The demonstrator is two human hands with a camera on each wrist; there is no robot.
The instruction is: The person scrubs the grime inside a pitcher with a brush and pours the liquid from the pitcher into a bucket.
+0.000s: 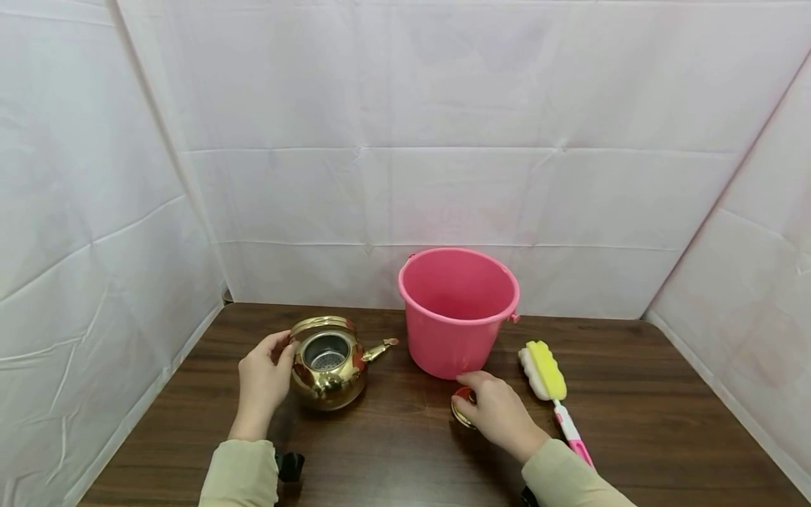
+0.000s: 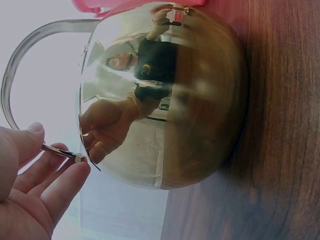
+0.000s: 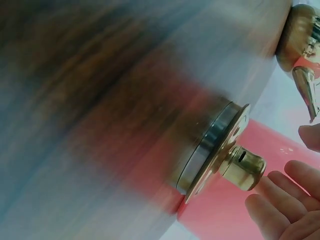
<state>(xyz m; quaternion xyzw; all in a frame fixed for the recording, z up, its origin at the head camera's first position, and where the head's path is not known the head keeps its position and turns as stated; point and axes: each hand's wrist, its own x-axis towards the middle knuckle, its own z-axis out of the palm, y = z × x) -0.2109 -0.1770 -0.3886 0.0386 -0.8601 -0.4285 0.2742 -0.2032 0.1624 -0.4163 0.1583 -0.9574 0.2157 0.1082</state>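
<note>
The right hand's (image 1: 500, 412) fingers (image 3: 262, 212) are loosely spread around the lid's knob (image 3: 245, 170), the thumb on one side and the other fingers across from it. They look just short of the knob, though the hand covers much of this in the head view and the wrist view cannot settle whether a fingertip touches.

The lid (image 3: 207, 142) lies right under those fingers, its inner ring down on the table (image 1: 393, 451) and its knob standing up toward the palm. That upright axis is what matters: the knob sits in line with the gap between thumb and fingers, and the right hand is clearly the nearer one.

The left hand's (image 1: 266, 377) fingers (image 2: 67, 185) pinch the handle (image 1: 323, 322) low down, at its foot on the side toward the table's left edge. Below them the kettle (image 1: 329, 394) rests upright on the table, its mouth (image 1: 326, 341) uncovered, with a perforated strainer (image 1: 327, 361) inside. The spout (image 1: 380, 350) points toward the right edge and a little toward the far one. From the kettle, the lid lies well apart toward the right edge and slightly closer to the near edge.

Just beyond the lid, the bucket (image 1: 443, 348) stands near the far edge. Farther toward the right edge lies the brush (image 1: 550, 373), its sponge head toward the far edge and its grip toward the near one.
</note>
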